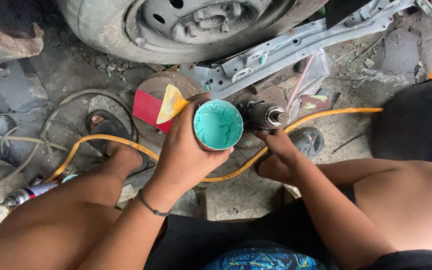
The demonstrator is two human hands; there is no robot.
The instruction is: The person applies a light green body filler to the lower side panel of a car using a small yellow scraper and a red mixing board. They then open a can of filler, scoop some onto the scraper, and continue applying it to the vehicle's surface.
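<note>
floor: rough, grimy concrete (pixel 66 70), I'm squatting low with an old wheel (pixel 186 25) and a grey metal bracket (pixel 296 47) lying right ahead, orange hose (pixel 336 114) snaking across

tin: little round can of teal paste (pixel 218 124), held just over the ground in front of my knees, open mouth facing up at me, long axis roughly vertical

left hand (pixel 186 150): curled tight around the can, also pinching a yellow spreader (pixel 171 103) and a red card (pixel 148 109)

right hand (pixel 276 155): closed on the dark torch-like tool (pixel 266 116), nozzle pointing right
</note>
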